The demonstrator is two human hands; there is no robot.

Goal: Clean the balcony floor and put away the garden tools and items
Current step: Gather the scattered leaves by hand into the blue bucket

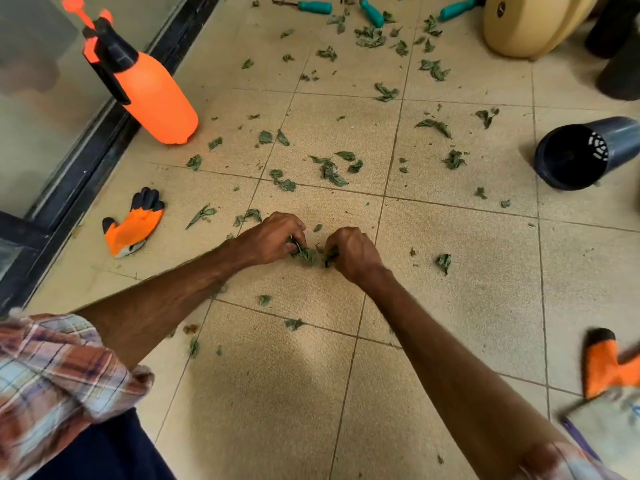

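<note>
While fingers of left hand [273, 237] and right hand [353, 252] clutch leaves [306, 252], sprayer [152, 95], glove [133, 226], pot [588, 150] nearby.

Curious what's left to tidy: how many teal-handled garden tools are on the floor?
3, all at the far end: one teal-handled tool leftmost, a second just right among green leaves, a third against the beige plastic pot. Others may be hidden.

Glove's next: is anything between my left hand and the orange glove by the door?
Nothing blocks it: only bare floor and a few loose leaves lie between the left hand and the glove. That hand is gripping leaves.
</note>
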